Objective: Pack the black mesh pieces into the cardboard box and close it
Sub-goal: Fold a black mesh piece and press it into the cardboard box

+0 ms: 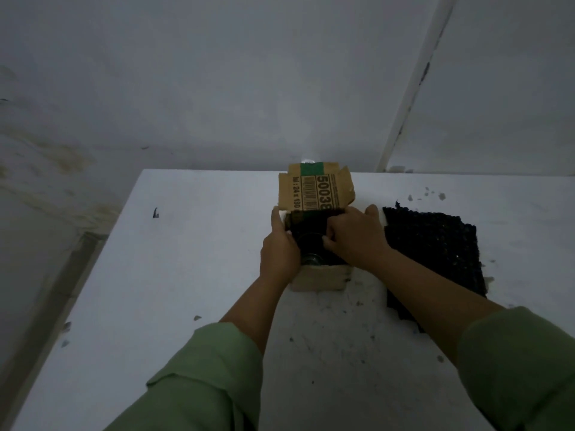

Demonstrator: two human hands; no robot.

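Mid-task, packing underway. Cardboard box [320, 278] sits at frame centre on the white tabletop [193, 244], top open, far flap [315, 189] standing up with barcode and printed numbers facing the camera. Inside the box: dark contents, looks like black mesh already pushed in [311, 227], plus something rounded and dark lower in the opening; too dim to say what exactly or how many pieces.

Left hand [280, 250] is on the box's left edge, fingers [277, 219] curled over the rim and bracing the wall; gripping the box side, as far as visible. Right hand [354, 241] reaches in from the right, fingers [329, 241] bent down into the opening, pressing or tucking the mesh; whether they pinch a piece or just push, cannot tell.

Just right of the box, partly under the right forearm, a stack of black mesh pieces [435, 244] lies flat on the tabletop, unpacked. Small dark crumbs scattered around lower centre and upper right of the tabletop.

Judgement: some mesh is in, at least the right-side stack is left, then the flaps need folding shut. Box not closed at all yet. Roughly early-to-middle progress.
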